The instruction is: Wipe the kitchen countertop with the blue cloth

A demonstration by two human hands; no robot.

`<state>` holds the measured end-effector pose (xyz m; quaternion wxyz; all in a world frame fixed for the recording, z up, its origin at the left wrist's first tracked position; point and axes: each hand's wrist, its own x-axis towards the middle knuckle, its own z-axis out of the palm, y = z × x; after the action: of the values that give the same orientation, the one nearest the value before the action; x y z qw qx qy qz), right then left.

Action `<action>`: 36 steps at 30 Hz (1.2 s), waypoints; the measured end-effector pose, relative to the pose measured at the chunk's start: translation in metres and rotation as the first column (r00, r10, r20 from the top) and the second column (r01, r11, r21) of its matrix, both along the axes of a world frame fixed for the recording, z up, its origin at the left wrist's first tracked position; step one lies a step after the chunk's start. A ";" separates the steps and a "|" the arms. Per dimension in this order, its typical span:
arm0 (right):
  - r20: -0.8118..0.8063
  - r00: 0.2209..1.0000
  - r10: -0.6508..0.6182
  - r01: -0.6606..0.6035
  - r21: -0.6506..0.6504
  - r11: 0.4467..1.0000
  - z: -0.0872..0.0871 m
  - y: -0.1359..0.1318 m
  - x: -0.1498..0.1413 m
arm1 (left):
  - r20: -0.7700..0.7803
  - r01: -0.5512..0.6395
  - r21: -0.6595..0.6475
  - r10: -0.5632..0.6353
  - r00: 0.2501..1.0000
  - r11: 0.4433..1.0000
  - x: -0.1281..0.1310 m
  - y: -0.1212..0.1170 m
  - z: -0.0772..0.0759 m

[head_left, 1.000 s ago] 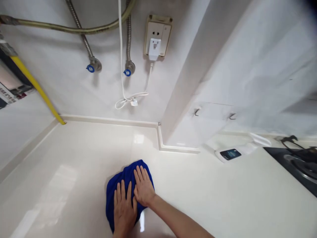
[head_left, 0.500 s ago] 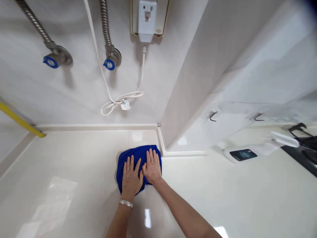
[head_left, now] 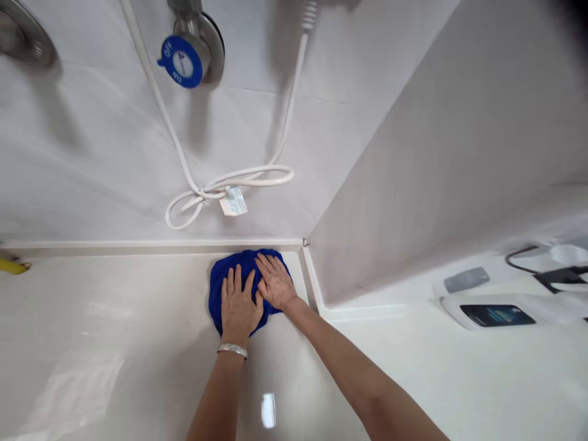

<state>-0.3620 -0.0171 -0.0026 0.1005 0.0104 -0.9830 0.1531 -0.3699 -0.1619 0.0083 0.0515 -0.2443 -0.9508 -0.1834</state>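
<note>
A blue cloth (head_left: 219,277) lies flat on the glossy cream countertop (head_left: 114,355), pushed into the back corner where the wall meets a jutting white column. My left hand (head_left: 237,306) lies flat on the cloth with fingers stretched out, a silver bracelet on its wrist. My right hand (head_left: 275,283) presses on the cloth beside it, fingers also flat and overlapping the left hand's edge. Most of the cloth is hidden under both hands.
A coiled white cable (head_left: 220,187) hangs on the wall just above the cloth, below a blue valve knob (head_left: 180,60). The white column (head_left: 413,184) rises right of the cloth. A white device with a dark screen (head_left: 496,313) lies at the right. A yellow pipe end (head_left: 11,265) shows far left.
Both hands have slid the blue cloth away from me across the counter until it reached the back wall corner. The view has leaned in closer to the wall.
</note>
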 end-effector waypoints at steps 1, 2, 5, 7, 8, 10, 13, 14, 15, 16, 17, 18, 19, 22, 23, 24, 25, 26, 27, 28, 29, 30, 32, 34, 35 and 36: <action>-0.007 1.000 0.009 -0.009 -0.016 1.000 0.000 0.002 -0.004 | -0.003 -0.014 0.005 0.014 1.000 1.000 -0.006 0.002 0.000; -0.016 1.000 0.010 -0.011 -0.029 1.000 -0.001 0.003 -0.007 | -0.006 -0.016 0.010 0.016 1.000 1.000 -0.012 0.003 -0.001; -0.037 0.999 -0.026 0.024 -0.054 0.998 -0.005 0.004 -0.008 | 0.001 0.049 0.018 -0.049 0.999 0.999 -0.031 0.002 -0.001; -0.042 0.995 -0.094 0.092 -0.060 0.994 -0.008 0.003 -0.003 | 0.007 0.090 0.024 -0.090 0.996 0.996 -0.040 0.001 -0.002; -0.044 0.990 -0.134 0.131 -0.059 0.990 -0.010 0.003 0.000 | 0.001 0.100 0.028 -0.100 0.995 0.995 -0.043 0.000 -0.002; -0.052 0.977 -0.208 0.205 -0.050 0.977 -0.012 0.003 0.005 | -0.028 0.106 0.037 -0.105 0.994 0.994 -0.046 -0.001 -0.003; -0.049 0.959 -0.279 0.279 -0.001 0.960 -0.013 0.003 0.010 | -0.055 0.134 0.033 -0.132 0.990 0.990 -0.042 0.001 -0.003; -0.041 0.950 -0.310 0.311 0.017 0.950 -0.014 0.002 0.012 | -0.051 0.153 0.027 -0.151 0.987 0.988 -0.040 0.001 -0.003; -0.031 0.936 -0.349 0.350 0.033 0.936 -0.014 0.001 0.013 | -0.042 0.175 0.023 -0.174 0.984 0.984 -0.037 0.003 -0.003; -0.021 0.920 -0.392 0.393 0.049 0.918 -0.014 -0.001 0.015 | -0.034 0.198 0.021 -0.197 0.980 0.980 -0.034 0.004 -0.003; -0.010 0.903 -0.429 0.429 0.065 0.901 -0.014 -0.002 0.016 | -0.029 0.218 0.023 -0.217 0.976 0.976 -0.031 0.005 -0.003; 0.002 0.891 -0.454 0.452 0.085 0.888 -0.014 -0.003 0.019 | -0.028 0.232 0.027 -0.231 0.972 0.972 -0.027 0.006 -0.003; 0.015 0.886 -0.463 0.459 0.109 0.882 -0.014 -0.004 0.022 | -0.030 0.241 0.031 -0.240 0.970 0.970 -0.022 0.006 -0.003; 0.051 0.905 -0.422 0.408 0.178 0.896 -0.019 -0.006 0.037 | -0.041 0.259 0.037 -0.258 0.965 0.965 -0.005 0.005 -0.002; 0.052 0.915 -0.401 0.385 0.193 0.903 -0.022 -0.006 0.044 | -0.047 0.269 0.034 -0.268 0.962 0.962 0.003 0.003 -0.001; 0.046 0.925 -0.378 0.362 0.203 0.910 -0.025 -0.006 0.053 | -0.055 0.279 0.026 -0.277 0.959 0.960 0.011 0.001 -0.001; 0.032 0.934 -0.356 0.342 0.209 0.916 -0.029 -0.007 0.062 | -0.063 0.286 0.015 -0.285 0.956 0.958 0.020 -0.002 0.000; 0.013 0.942 -0.336 0.326 0.212 0.921 -0.033 -0.009 0.071 | -0.072 0.292 0.000 -0.292 0.954 0.956 0.030 -0.005 0.000; -0.010 0.948 -0.317 0.312 0.212 0.926 -0.037 -0.011 0.081 | -0.082 0.293 -0.018 -0.294 0.952 0.956 0.041 -0.008 0.000; -0.035 0.954 -0.299 0.299 0.209 0.931 -0.040 -0.013 0.091 | -0.098 0.290 -0.039 -0.292 0.951 0.956 0.052 -0.011 0.000; -0.059 0.959 -0.278 0.284 0.205 0.936 -0.044 -0.016 0.101 | -0.119 0.283 -0.063 -0.289 0.950 0.957 0.064 -0.015 -0.001; -0.082 0.963 -0.256 0.267 0.201 0.942 -0.046 -0.019 0.111 | -0.147 0.272 -0.091 -0.283 0.948 0.958 0.076 -0.018 -0.001; -0.124 0.970 -0.209 0.230 0.196 0.953 -0.049 -0.026 0.132 | -0.202 0.252 -0.143 -0.277 0.939 0.957 0.101 -0.025 -0.002; -0.153 0.971 -0.182 0.210 0.194 0.958 -0.049 -0.031 0.155 | -0.231 0.240 -0.180 -0.279 0.932 0.954 0.125 -0.032 -0.001; -0.165 0.971 -0.175 0.206 0.192 0.960 -0.049 -0.033 0.168 | -0.231 0.238 -0.188 -0.278 0.932 0.953 0.136 -0.035 -0.001; -0.176 0.969 -0.175 0.208 0.189 0.960 -0.048 -0.035 0.181 | -0.223 0.237 -0.188 -0.277 0.935 0.953 0.148 -0.037 0.000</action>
<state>-0.1805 -0.0522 -0.0502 0.1905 -0.0627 -0.9789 0.0389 -0.2218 -0.1992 0.0081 0.1252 -0.3910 -0.9082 -0.0810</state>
